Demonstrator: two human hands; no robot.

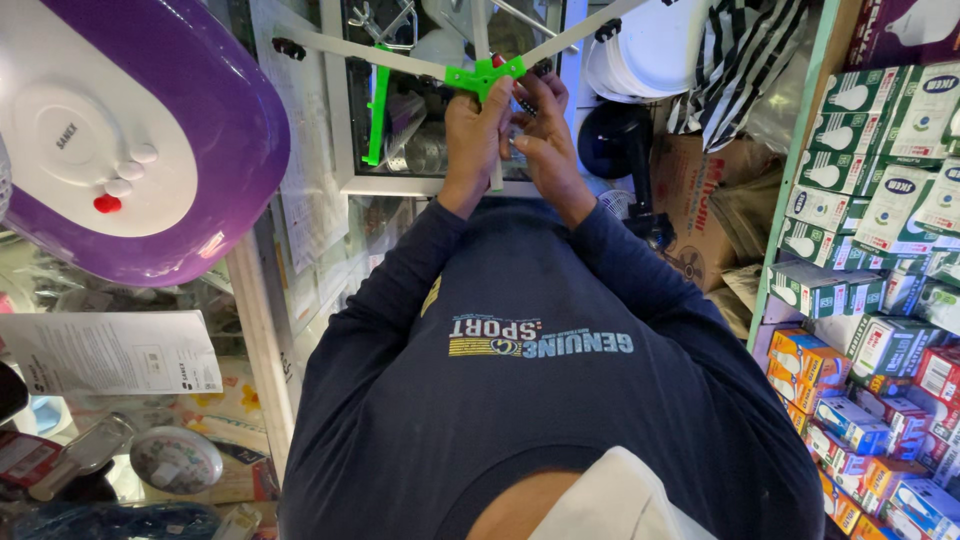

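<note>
Head view, looking down over a dark blue sleeved torso w/ both arms stretched to the top centre of the frame. Left hand is clenched round the green hub of a white-armed frame, fingers wrapped over the hub and the white stem running down from it. Right hand sits just beside, touching the left, fingertips pinched at the hub's right side; can't tell exactly what it pinches, a small red bit shows betw. the hands. From the hub, white arms spread to upper left & upper right, each w/ a black clip near its end. Hub is at top centre, in front of a white-framed glass cabinet; a green strip hangs inside at its left. Upper left: big purple & white appliance w/ a red knob. Lower left: paper sheet on a cluttered glass counter. Right edge: shelves of boxed bulbs, green & white up top, orange & blue lower. Cardboard box upper right of centre, striped cloth above it.
</note>
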